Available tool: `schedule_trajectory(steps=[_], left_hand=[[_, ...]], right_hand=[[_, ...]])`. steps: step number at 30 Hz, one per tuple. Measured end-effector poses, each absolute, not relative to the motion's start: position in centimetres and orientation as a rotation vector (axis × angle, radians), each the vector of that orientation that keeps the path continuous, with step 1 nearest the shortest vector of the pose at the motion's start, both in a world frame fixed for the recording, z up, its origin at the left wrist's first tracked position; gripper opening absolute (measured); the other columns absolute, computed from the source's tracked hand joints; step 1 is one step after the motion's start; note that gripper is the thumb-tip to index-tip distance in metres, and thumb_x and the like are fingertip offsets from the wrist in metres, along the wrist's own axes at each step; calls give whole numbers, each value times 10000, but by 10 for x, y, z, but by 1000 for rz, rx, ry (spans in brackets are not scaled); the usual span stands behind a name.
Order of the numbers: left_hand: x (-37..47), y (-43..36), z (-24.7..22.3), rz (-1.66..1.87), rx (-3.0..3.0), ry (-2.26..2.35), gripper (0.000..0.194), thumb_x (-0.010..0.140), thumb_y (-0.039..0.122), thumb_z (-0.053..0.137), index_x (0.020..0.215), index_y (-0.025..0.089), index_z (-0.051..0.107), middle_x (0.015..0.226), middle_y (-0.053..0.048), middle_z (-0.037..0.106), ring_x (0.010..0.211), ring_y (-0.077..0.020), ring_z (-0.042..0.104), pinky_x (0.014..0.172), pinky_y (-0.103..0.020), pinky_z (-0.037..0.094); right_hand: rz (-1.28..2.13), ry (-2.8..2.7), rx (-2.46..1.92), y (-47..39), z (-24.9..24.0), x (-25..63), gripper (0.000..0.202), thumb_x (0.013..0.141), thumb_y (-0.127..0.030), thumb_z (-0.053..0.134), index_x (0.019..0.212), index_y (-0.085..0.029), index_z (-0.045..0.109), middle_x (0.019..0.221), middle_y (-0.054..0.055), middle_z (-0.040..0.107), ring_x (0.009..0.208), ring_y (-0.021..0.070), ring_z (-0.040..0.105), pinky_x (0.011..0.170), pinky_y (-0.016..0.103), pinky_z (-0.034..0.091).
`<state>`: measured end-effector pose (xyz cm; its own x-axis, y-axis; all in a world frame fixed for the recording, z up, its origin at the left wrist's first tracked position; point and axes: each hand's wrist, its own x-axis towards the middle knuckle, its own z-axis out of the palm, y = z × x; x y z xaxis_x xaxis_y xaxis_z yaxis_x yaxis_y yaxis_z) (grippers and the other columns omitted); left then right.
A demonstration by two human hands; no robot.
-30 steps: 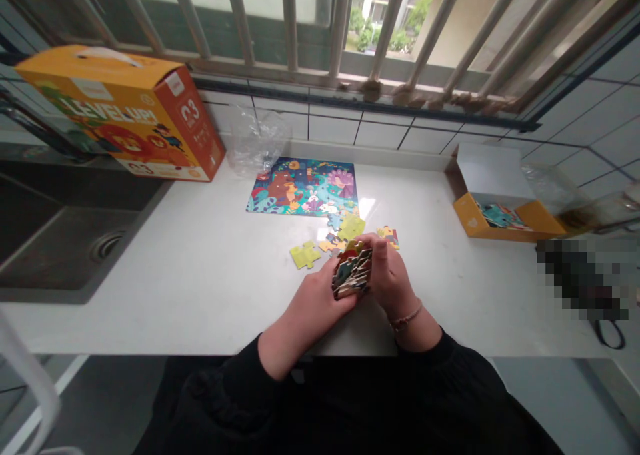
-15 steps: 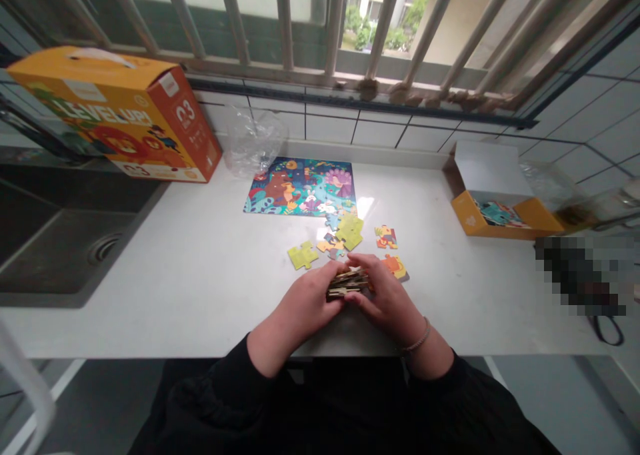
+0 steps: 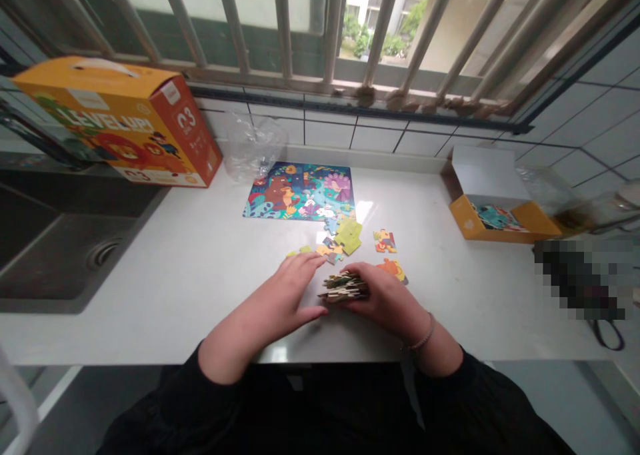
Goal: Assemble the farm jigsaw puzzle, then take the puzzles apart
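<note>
My right hand (image 3: 385,296) grips a stack of puzzle pieces (image 3: 343,286), their edges turned toward my left hand. My left hand (image 3: 290,290) is off the stack, its fingers stretched out and thumb apart. Beyond its fingertips lie loose pieces: a yellow-green puzzle piece (image 3: 349,235), a small multicoloured puzzle piece (image 3: 330,247) and, partly hidden behind the hand, another yellow-green piece (image 3: 299,250). Past my right hand are an orange puzzle piece (image 3: 393,268) and a red-and-yellow puzzle piece (image 3: 385,241). A colourful animal picture sheet (image 3: 300,192) lies flat behind them.
On the left, an orange carton (image 3: 120,125) stands beside a dark sink (image 3: 55,255). Crumpled clear plastic (image 3: 255,145) rests against the tiled wall. An open yellow box (image 3: 500,222) with pieces inside is at the right, near a blurred dark object (image 3: 575,278) with a strap.
My left hand has let go of the stack and moved left, its fingers spreading and partly covering a yellow-green piece. My right hand keeps hold of the stack.
</note>
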<state>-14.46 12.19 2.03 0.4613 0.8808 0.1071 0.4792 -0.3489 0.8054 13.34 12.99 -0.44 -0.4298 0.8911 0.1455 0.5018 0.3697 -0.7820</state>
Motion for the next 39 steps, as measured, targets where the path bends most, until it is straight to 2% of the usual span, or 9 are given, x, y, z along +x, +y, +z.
schedule_trajectory(steps=[4, 7, 12, 18, 21, 24, 27, 31, 39], left_hand=[[-134, 166, 40, 708, 2030, 1226, 346, 1023, 350, 742, 1354, 254, 778, 1404, -148, 766, 1395, -373, 659, 1294, -537, 436], [-102, 208, 40, 762, 2067, 1259, 254, 1019, 314, 728, 1224, 184, 805, 1320, -202, 773, 1350, -404, 664, 1286, -557, 406], [-65, 255, 22, 625, 2164, 1204, 667, 753, 212, 955, 1377, 139, 733, 1577, -257, 641, 1557, -478, 453, 1355, -597, 245], [-68, 268, 6, 522, 2331, 1201, 734, 784, 188, 937, 1477, 148, 699, 1505, -232, 685, 1423, -443, 564, 1266, -600, 387], [-74, 264, 5, 561, 2374, 1132, 588, 824, 133, 892, 1392, 168, 744, 1358, -170, 760, 1259, -359, 668, 1144, -510, 508], [-83, 254, 8, 653, 2361, 1033, 278, 864, 63, 817, 1103, 203, 816, 1070, -76, 790, 1054, -283, 709, 1015, -449, 559], [-96, 242, 12, 873, 2382, 1022, 332, 805, -60, 746, 956, 226, 823, 1072, -57, 734, 1080, -261, 688, 1008, -436, 555], [-101, 231, 14, 1117, 2318, 1023, 457, 760, -136, 661, 958, 242, 824, 1194, -56, 642, 1097, -219, 662, 963, -379, 577], [-72, 218, 3, 1245, 2017, 977, 290, 918, 11, 663, 1097, 234, 612, 1230, -69, 706, 1135, -209, 723, 985, -349, 633]], right_hand=[[1104, -2014, -1191, 158, 16, 150, 477, 755, -415, 1004, 1157, -274, 790, 1057, 43, 856, 909, 280, 804, 830, 410, 646], [1295, -1841, -1175, 178, 21, 166, 567, 664, -442, 1054, 1122, -244, 784, 1031, 43, 840, 925, 283, 794, 827, 408, 643], [1360, -1604, -1164, 186, 14, 181, 611, 632, -416, 1077, 1118, -229, 756, 1051, 46, 813, 914, 268, 783, 794, 388, 639], [1414, -1543, -1121, 183, 15, 174, 599, 666, -431, 1083, 1117, -242, 736, 1028, 37, 810, 912, 260, 781, 792, 385, 648], [1464, -1436, -1102, 186, 14, 172, 631, 651, -423, 1107, 1123, -249, 725, 1007, 32, 806, 881, 240, 775, 778, 361, 645], [1484, -1230, -1046, 187, 8, 174, 640, 690, -490, 1095, 1156, -259, 721, 990, 26, 793, 783, 197, 728, 679, 312, 610], [1498, -1048, -980, 189, 4, 172, 649, 728, -598, 1059, 1178, -248, 748, 972, 33, 773, 737, 169, 671, 613, 278, 555], [1681, -1000, -900, 190, 6, 155, 624, 770, -672, 1010, 1141, -219, 795, 948, 45, 768, 777, 182, 661, 661, 289, 561], [1708, -940, -906, 191, 9, 122, 568, 830, -659, 958, 1150, -217, 799, 993, 53, 797, 804, 189, 682, 642, 276, 544]])
